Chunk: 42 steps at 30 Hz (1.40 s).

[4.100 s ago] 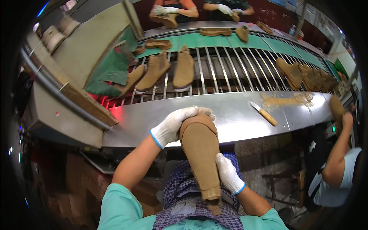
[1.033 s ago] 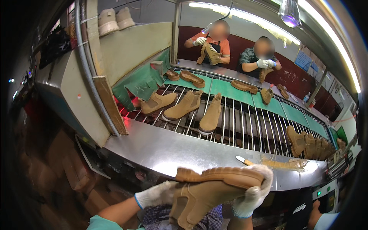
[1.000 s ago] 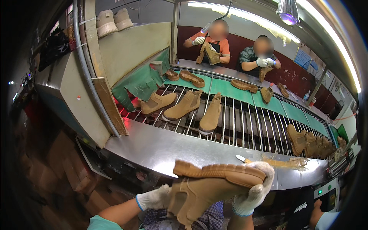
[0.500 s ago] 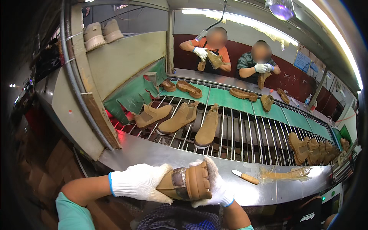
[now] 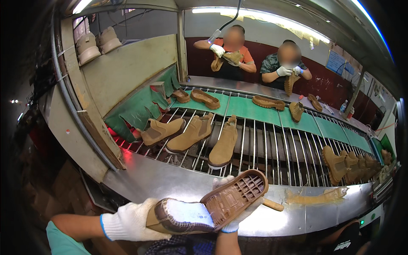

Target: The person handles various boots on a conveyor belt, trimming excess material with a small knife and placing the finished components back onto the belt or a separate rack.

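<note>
My left hand [image 5: 132,222], in a white knit glove, grips a tan boot upper [image 5: 159,221] turned underside up, its pale stitched bottom showing. In my gloved right hand [image 5: 245,216] lies a brown rubber sole [image 5: 238,194], tilted so its gridded inner side faces up. One end of the sole meets the end of the upper; whether they are joined there I cannot tell. Both are held above the metal ledge. A knife's wooden handle [image 5: 273,205] sticks out beside the sole, its blade hidden.
Beyond the ledge [image 5: 140,174] runs a conveyor of metal rods with tan boots [image 5: 224,142] and a green mat [image 5: 297,117] carrying loose soles [image 5: 205,98]. More boots [image 5: 335,165] stand at right. Two gloved co-workers handle footwear across it. A post [image 5: 85,97] rises at left.
The sole has swung away from the upper's bottom, exposing both inner faces. My right hand now supports it from below, over the knife's blade. The view has shifted slightly.
</note>
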Motion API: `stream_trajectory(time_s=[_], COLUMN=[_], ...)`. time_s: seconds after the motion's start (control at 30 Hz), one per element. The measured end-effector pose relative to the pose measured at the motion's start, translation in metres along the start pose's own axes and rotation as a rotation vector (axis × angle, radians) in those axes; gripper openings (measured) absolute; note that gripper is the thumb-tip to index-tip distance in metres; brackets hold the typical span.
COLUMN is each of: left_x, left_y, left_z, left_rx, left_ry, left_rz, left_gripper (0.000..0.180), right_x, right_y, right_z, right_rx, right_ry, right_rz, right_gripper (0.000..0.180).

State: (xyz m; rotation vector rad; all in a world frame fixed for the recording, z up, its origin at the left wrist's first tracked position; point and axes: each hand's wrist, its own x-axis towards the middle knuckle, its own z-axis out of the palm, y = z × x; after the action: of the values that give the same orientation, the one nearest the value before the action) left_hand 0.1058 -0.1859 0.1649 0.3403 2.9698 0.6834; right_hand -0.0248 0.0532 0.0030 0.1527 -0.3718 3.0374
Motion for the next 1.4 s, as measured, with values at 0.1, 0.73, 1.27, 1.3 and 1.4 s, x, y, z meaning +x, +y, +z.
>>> stream_trajectory(time_s=[0.1, 0.73, 1.27, 1.3, 1.4], left_x=[0.038, 0.068, 0.067, 0.070, 0.076], left_y=[0.024, 0.074, 0.066, 0.068, 0.069], left_z=[-0.027, -0.051, -0.048, -0.048, -0.047], left_rx=[0.040, 0.245, 0.250, 0.256, 0.270], left_ry=[-0.184, -0.465, -0.395, -0.403, -0.438], left_rz=[-0.025, 0.034, 0.102, 0.094, 0.103], left_gripper=[0.090, 0.086, 0.084, 0.084, 0.083], right_x=[0.001, -0.014, -0.018, -0.018, -0.016], right_y=[-0.010, -0.065, -0.026, -0.029, -0.028], right_z=[0.007, 0.070, 0.080, 0.084, 0.085], right_rx=[-0.306, -0.636, -0.279, -0.427, -0.420], right_ry=[-0.497, -0.730, -0.516, -0.571, -0.592], right_rz=[0.036, -0.217, -0.132, -0.166, -0.181], right_gripper=[0.113, 0.090, 0.076, 0.076, 0.072])
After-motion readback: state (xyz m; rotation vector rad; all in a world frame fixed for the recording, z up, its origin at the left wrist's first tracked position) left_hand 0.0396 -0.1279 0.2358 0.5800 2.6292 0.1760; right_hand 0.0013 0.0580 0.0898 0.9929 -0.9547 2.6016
